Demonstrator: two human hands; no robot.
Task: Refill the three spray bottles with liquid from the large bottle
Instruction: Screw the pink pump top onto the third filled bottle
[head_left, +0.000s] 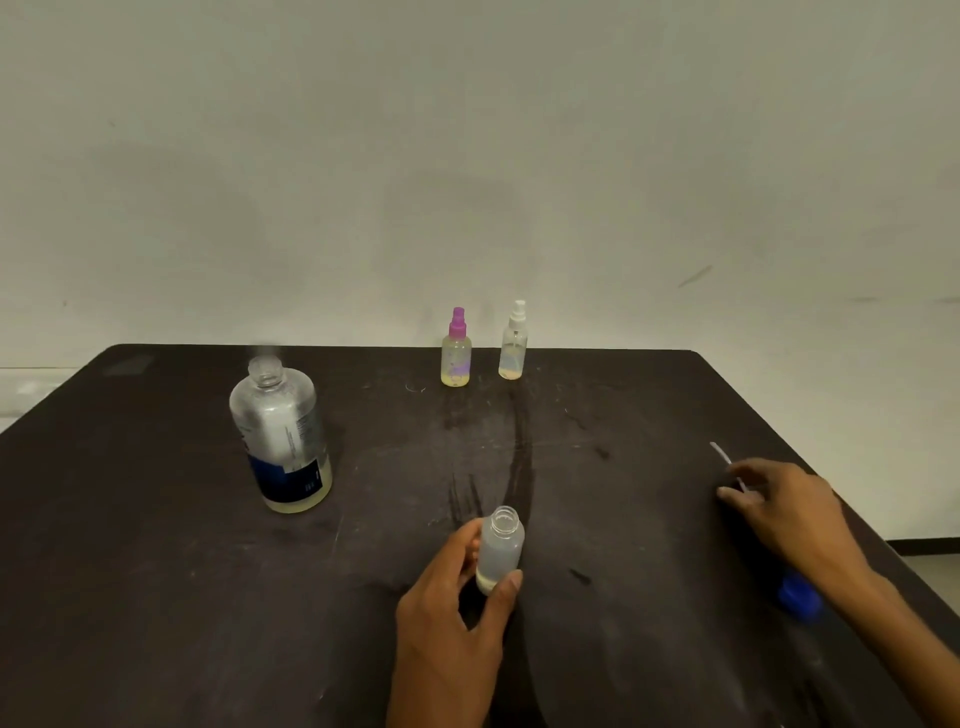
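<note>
Legible text: none. The large bottle (281, 436) carries a dark blue label with white print and a clear panel of fine print lines, all too blurred and small to read. No markings can be made out on the three small spray bottles.

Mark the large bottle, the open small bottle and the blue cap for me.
large bottle (280, 441): head view, mid body above the label.
open small bottle (500, 551): head view, clear body.
blue cap (799, 598): head view, top of the cap.
</note>
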